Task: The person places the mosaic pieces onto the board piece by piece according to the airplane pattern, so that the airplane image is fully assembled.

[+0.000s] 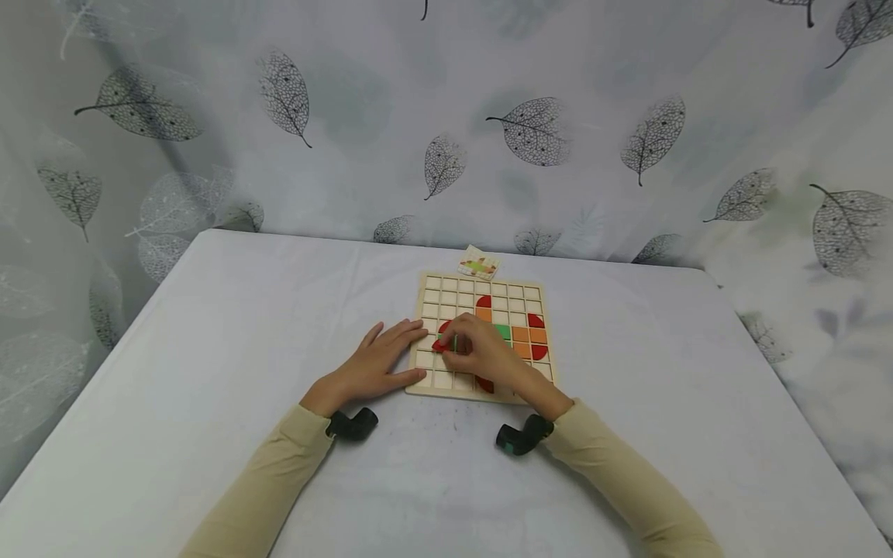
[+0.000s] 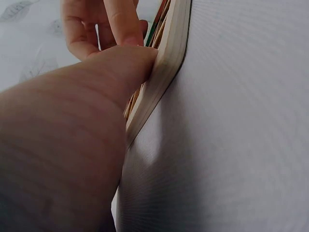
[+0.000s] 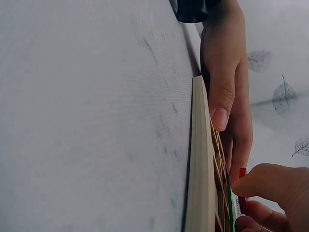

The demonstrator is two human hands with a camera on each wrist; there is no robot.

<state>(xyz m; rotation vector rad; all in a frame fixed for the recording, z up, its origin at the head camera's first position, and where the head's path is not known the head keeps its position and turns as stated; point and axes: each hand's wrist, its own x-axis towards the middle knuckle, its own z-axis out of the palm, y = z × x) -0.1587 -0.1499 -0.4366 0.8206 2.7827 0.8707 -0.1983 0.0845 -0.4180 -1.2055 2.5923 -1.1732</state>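
A wooden grid board (image 1: pixel 443 380) lies on the table, with red, orange and green tiles set in some of its squares. My right hand (image 1: pixel 484 356) is over the board's left-middle part and pinches a red tile (image 3: pixel 242 191) between thumb and fingers. That tile stands on edge just above the squares in the right wrist view. At the board's left edge rests my left hand (image 1: pixel 370 370), fingers spread and fairly straight, its thumb touching the rim. The squares under my right hand are hidden.
A small card (image 1: pixel 478 263) printed with a coloured pattern lies at the board's far edge. White cloth (image 1: pixel 279 310) covers the table, and a leaf-print curtain (image 1: pixel 363 101) hangs behind it. A dark wrist camera (image 1: pixel 354 424) sits on each wrist.
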